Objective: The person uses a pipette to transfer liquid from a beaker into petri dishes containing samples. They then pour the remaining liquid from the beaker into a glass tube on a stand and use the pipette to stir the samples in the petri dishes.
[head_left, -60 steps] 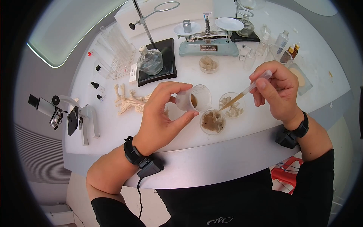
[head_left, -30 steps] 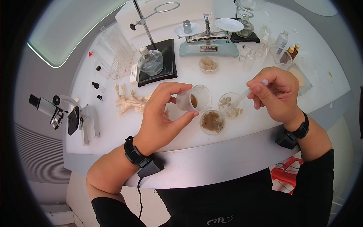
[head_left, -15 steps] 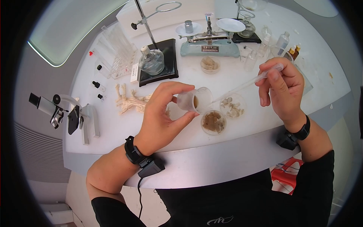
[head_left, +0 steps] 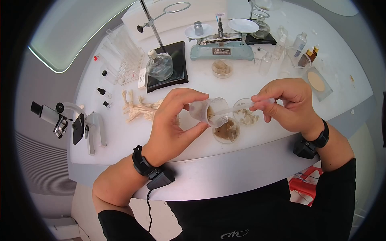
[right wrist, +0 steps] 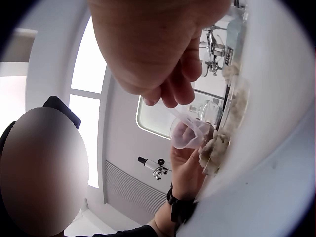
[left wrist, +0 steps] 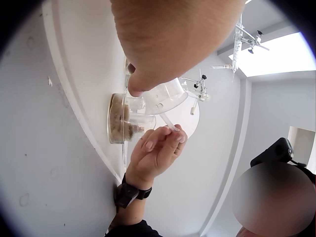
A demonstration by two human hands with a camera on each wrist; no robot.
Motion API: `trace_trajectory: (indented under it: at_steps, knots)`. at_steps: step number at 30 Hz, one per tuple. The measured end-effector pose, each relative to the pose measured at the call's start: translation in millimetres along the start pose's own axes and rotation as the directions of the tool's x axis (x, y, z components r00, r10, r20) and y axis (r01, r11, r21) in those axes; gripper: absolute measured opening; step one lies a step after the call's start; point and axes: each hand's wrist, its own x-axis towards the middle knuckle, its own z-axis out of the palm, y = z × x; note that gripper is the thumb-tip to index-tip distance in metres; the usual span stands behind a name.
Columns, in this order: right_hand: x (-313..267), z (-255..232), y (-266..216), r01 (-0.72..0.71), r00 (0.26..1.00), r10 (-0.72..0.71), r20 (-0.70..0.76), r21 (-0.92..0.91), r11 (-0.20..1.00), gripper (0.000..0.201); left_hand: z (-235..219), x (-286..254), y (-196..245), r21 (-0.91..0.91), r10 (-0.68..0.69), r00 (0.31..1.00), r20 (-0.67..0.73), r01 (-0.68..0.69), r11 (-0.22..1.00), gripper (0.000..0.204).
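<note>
My left hand (head_left: 171, 124) grips a small clear plastic beaker (head_left: 198, 111), tilted with its mouth toward the right, some brownish liquid inside. Between thumb and fingers of my right hand (head_left: 287, 102) is a clear plastic dropper (head_left: 237, 107), its tip inside the beaker's mouth. Just below the beaker, a petri dish (head_left: 226, 134) holds brown, wet-looking pieces. Behind it to the right, a second dish (head_left: 250, 117) with paler pieces is partly covered by the dropper. The left wrist view shows the beaker (left wrist: 165, 97) above the dishes, with the dropper (left wrist: 169, 122) reaching in.
A pale root-like bundle (head_left: 138, 107) lies left of the beaker. Farther back are a flask (head_left: 161, 68) on a black stand base, a balance (head_left: 221, 50) and another dish of pieces (head_left: 222, 68). A microscope (head_left: 76, 120) stands at left; bottles (head_left: 299, 43) are at back right.
My right hand has moved left and down, bringing the dropper from above the dishes into the beaker. Earlier, brown liquid filled the dropper; it now looks mostly clear. The beaker has turned slightly.
</note>
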Motion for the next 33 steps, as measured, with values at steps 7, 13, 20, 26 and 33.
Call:
trace_trajectory:
  at_steps: [7,13,20,26,33]
  knots:
    - [1.6,1.4,2.5,0.081,0.997,-0.080,0.010,-0.038,0.996,0.010,3.5,2.3,2.1,-0.023,0.001,0.999,-0.048,-0.002,1.000,0.061]
    - [0.6,1.0,6.0,0.019,1.000,-0.019,-0.012,-0.061,0.998,0.014,1.1,-0.5,0.2,-0.022,-0.029,1.000,0.006,0.029,0.999,0.062]
    - [-1.3,2.9,8.2,0.002,1.000,-0.003,-0.029,-0.036,0.999,0.018,0.5,-0.5,-0.5,-0.006,-0.023,1.000,0.008,0.023,1.000,0.063]
    - [-0.2,3.9,7.2,0.005,0.999,-0.006,-0.042,-0.034,0.999,0.020,1.2,-0.3,-0.5,-0.005,-0.019,1.000,0.003,0.019,1.000,0.064]
    - [-1.2,2.4,5.2,-0.029,0.998,0.029,-0.052,-0.001,1.000,0.022,1.2,-0.8,0.5,-0.008,-0.036,0.999,0.001,0.036,0.999,0.065]
